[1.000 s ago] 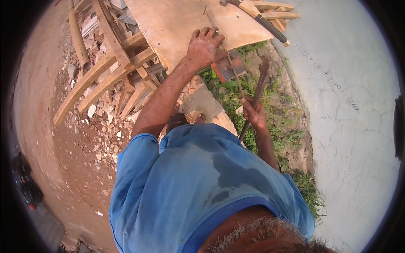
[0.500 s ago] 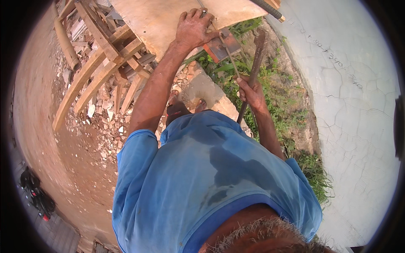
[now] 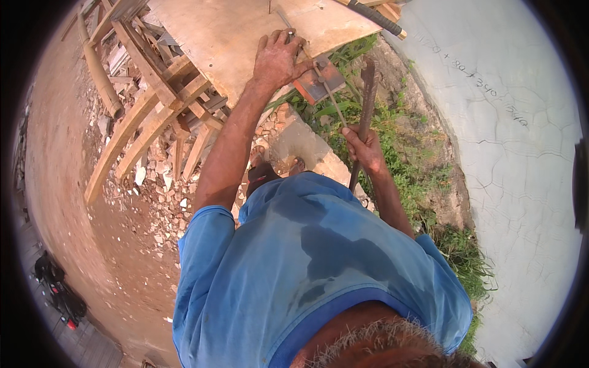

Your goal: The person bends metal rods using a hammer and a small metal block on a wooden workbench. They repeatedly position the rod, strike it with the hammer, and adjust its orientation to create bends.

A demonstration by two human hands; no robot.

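Observation:
A thin metal rod (image 3: 334, 104) runs from the wooden board (image 3: 202, 30) over a rusty orange-and-grey metal plate with pegs (image 3: 320, 84) toward my right side. My left hand (image 3: 277, 64) lies palm down at the board's near edge, fingers curled over the rod and thumb reaching to the plate. My right hand (image 3: 366, 149) is closed around the rod's near end. A dark, rusty metal bar (image 3: 369, 92) with a notched top also passes through that right hand, standing tilted. The rod's part beneath my left hand is hidden.
Stacked timber beams (image 3: 147, 119) and broken rubble (image 3: 162, 184) lie left of the board. A black-wrapped handle (image 3: 377, 19) rests at the board's far right. Green weeds (image 3: 423, 165) grow along the cracked pale wall (image 3: 515, 159). A parked motorcycle (image 3: 58, 291) stands far left.
The view has shifted slightly, so the surroundings sit a little lower. Both hands keep nearly the same hold on the rod and bar, with no clear movement between them.

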